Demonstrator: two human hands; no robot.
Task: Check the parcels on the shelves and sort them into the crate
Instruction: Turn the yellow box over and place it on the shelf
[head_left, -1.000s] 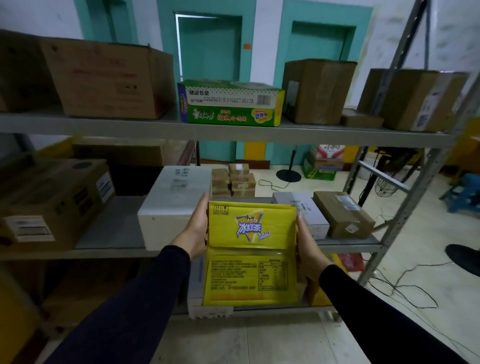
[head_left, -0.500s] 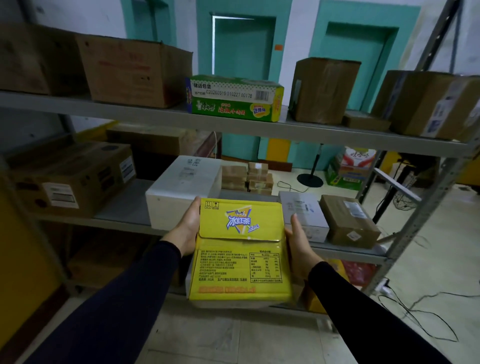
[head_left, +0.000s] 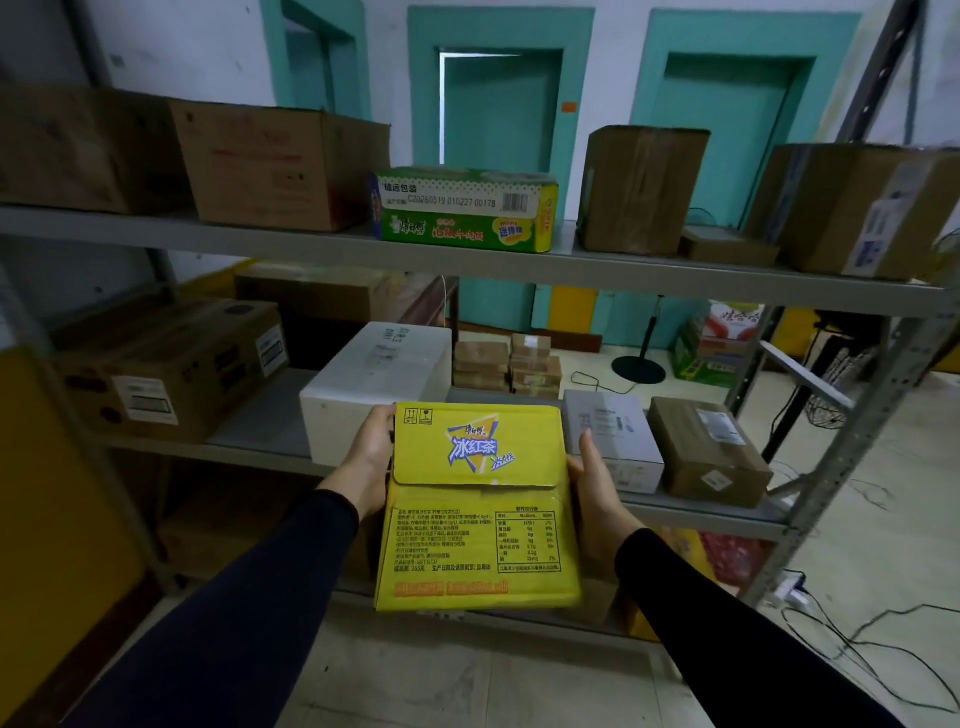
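Storeroom with white walls and teal door frames; a grey metal shelving rack (head_left: 467, 265) fills the view and serves as the landmark.

Item 1: yellow printed cardboard drink carton (head_left: 478, 506), held in the air in front of the rack's middle shelf, flap side up, nutrition table facing the camera. The left hand (head_left: 370, 457) presses flat against its left side and the right hand (head_left: 595, 475) against its right side, fingers straight, the carton carried between the 2 palms. Both arms wear dark sleeves.

Item 2: white foam box (head_left: 376, 382), on the middle shelf just behind the left hand.

Item 3: flat grey box (head_left: 608, 431), middle shelf, just behind the right hand; a taped brown parcel (head_left: 709, 449) lies beside it toward the rack's right post.

Item 4: large brown labelled carton (head_left: 171, 364), middle shelf, left end.

Item 5: green and yellow noodle carton (head_left: 465, 210), top shelf, centre, between plain brown cartons.
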